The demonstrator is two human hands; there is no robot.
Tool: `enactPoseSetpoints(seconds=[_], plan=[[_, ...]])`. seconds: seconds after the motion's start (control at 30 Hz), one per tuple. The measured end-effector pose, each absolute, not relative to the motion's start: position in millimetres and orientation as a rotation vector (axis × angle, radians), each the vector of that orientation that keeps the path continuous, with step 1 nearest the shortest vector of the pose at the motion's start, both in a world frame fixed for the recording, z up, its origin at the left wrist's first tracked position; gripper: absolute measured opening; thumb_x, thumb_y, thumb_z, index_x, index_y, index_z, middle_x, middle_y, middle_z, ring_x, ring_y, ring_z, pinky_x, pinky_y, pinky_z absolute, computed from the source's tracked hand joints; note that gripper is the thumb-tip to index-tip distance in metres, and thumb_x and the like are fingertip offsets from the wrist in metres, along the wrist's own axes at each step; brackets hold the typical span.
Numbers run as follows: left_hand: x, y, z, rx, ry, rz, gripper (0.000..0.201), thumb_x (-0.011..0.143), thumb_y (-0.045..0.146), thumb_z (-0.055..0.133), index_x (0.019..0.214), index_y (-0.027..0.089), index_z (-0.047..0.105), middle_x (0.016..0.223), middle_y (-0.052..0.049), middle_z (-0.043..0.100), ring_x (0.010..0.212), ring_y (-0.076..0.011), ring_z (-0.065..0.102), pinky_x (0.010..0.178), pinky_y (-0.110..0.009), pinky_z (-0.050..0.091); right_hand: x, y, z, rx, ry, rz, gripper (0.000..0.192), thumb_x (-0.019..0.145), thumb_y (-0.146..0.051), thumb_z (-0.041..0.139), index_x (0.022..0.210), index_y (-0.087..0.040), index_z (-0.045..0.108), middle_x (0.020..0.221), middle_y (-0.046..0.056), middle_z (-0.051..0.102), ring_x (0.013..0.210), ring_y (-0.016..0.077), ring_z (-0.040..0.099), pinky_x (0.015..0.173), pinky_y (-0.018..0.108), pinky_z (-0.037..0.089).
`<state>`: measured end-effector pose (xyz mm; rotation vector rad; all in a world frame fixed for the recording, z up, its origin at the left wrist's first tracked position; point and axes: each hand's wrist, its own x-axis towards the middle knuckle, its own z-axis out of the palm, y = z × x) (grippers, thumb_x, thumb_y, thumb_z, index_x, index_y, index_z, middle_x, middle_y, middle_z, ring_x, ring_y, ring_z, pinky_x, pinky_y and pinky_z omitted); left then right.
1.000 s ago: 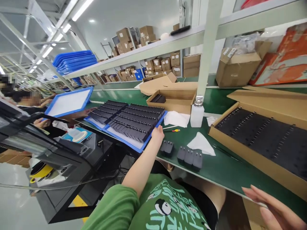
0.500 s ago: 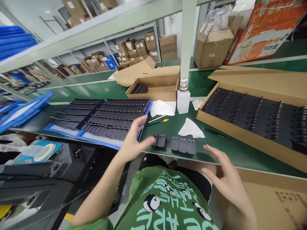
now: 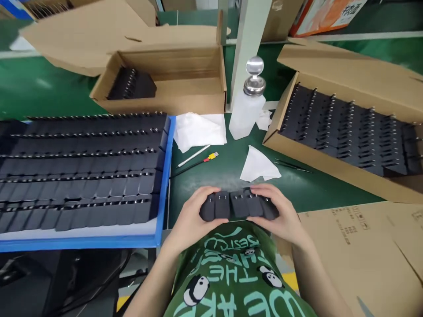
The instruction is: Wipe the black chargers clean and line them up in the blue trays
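At the table's front edge, my left hand [image 3: 192, 219] curls round two black plug-in power adapters [image 3: 222, 207], thumb in front and fingers behind. Their metal prongs point up. My right hand [image 3: 284, 214] grips the right end of a second row of black power adapters [image 3: 246, 205]; its thumb and fingers press on front and back. The two rows sit close together with a narrow gap between them. Whether they touch the tabletop is hard to tell. Behind them lie a white cloth [image 3: 258, 165] and a short cable with a red and yellow plug [image 3: 211, 156].
To the left, a blue-edged tray [image 3: 165, 176] holds rows of adapters. A cardboard box [image 3: 190, 94] at the back holds a few, and a larger box [image 3: 330, 165] at right holds many. A pump bottle [image 3: 246, 112], white wipes [image 3: 200, 131] and tweezers [image 3: 294, 166] lie between.
Both hands were open and apart above the table; now they have come inward and closed on the two adapter rows. The head view has tilted down and nearer the table.
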<state>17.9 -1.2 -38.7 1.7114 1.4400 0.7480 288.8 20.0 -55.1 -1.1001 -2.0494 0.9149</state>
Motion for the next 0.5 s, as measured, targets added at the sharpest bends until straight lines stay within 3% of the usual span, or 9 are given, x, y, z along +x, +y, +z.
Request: enactPoseSetpoints(seconds=[0.23, 0.4, 0.5], plan=[[18, -2, -41, 1.732, 1.419, 0.747, 0.056, 0.079, 0.024, 0.082, 0.127, 0.031, 0.055, 0.124, -0.005, 0.066, 0.115, -0.0243, 0.066, 0.097, -0.037, 0.059, 276, 20, -53, -1.15, -2.01, 0.96, 0.052, 0.083, -0.025, 0.08, 0.128, -0.03, 0.054, 0.128, 0.009, 0.058, 0.118, 0.0268, 0.061, 0.098, 0.043, 0.056], [15, -2, -37, 1.732, 1.403, 0.706, 0.056, 0.084, 0.02, 0.077, 0.132, 0.033, 0.053, 0.128, -0.005, 0.064, 0.121, -0.0242, 0.064, 0.1, -0.037, 0.058, 280, 21, -53, -1.132, -2.007, 1.037, 0.064, 0.085, -0.023, 0.078, 0.14, -0.033, 0.047, 0.129, 0.008, 0.059, 0.119, 0.0266, 0.061, 0.1, 0.044, 0.055], [15, -4, -38, 1.705, 1.406, 0.717, 0.066, 0.081, 0.022, 0.081, 0.137, 0.034, 0.049, 0.134, -0.007, 0.061, 0.126, -0.0265, 0.061, 0.102, -0.041, 0.057, 292, 25, -52, -1.077, -2.003, 1.122, 0.081, 0.083, -0.053, 0.079, 0.151, -0.035, 0.037, 0.138, 0.009, 0.056, 0.126, 0.033, 0.057, 0.104, 0.051, 0.053]])
